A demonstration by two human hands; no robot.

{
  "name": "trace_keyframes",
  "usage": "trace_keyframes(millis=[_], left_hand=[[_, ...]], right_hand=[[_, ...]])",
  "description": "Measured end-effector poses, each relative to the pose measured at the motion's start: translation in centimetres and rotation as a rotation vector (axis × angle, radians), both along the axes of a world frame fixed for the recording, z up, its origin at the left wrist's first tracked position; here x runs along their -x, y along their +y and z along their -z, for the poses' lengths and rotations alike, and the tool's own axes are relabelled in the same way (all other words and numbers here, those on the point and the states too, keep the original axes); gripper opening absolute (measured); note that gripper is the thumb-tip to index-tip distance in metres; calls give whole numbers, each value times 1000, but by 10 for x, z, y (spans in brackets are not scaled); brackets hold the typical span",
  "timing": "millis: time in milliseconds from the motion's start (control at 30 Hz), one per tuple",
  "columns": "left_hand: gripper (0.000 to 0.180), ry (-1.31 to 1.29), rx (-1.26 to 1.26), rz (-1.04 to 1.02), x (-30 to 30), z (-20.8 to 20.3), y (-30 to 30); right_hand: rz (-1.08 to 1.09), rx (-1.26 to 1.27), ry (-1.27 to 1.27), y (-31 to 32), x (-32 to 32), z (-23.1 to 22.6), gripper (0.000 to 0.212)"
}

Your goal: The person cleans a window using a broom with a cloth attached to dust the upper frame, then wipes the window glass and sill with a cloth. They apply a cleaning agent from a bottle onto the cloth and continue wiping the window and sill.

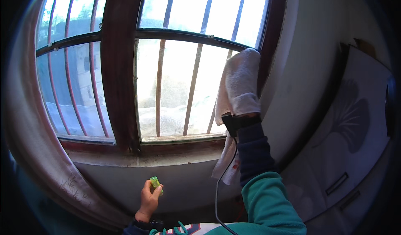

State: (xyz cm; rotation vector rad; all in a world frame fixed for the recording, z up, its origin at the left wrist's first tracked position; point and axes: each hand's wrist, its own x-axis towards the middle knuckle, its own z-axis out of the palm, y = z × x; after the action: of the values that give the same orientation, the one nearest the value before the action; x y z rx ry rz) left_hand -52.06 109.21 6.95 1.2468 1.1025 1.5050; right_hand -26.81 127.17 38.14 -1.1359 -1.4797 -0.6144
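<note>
The left grip (149, 199) pinches a small green object (156, 182); the white cloth (243, 78) is up and right, long axis near-upright beside the right window post (273, 24). The nearer right grip, under the cloth, is hidden: closure untellable.

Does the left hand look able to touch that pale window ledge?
Probably yes: the left hand is just below the pale window ledge in the picture, and nothing seems to block it, though its fingers already hold a small yellow-green object.
</note>
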Motion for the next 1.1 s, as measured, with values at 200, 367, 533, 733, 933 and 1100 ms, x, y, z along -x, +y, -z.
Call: trace_keyframes(millis=[200,367,533,733,933,1100], left_hand=[[10,37,-8,31,26,-3,10],[11,38,26,51,40,0,18],[11,58,6,81,41,3,25],[13,51,32,58,42,5,23],[15,111,22,63,37,0,27],[14,90,-11,34,40,-8,28]], right_hand=[[50,-26,-79,14,60,16,54],[11,-16,-164,17,111,30,54],[-21,-18,-198,25,123,27,55],[88,-83,-65,24,57,2,55],[98,-150,1,1,32,13,56],[-48,-200,-85,1,82,20,56]])
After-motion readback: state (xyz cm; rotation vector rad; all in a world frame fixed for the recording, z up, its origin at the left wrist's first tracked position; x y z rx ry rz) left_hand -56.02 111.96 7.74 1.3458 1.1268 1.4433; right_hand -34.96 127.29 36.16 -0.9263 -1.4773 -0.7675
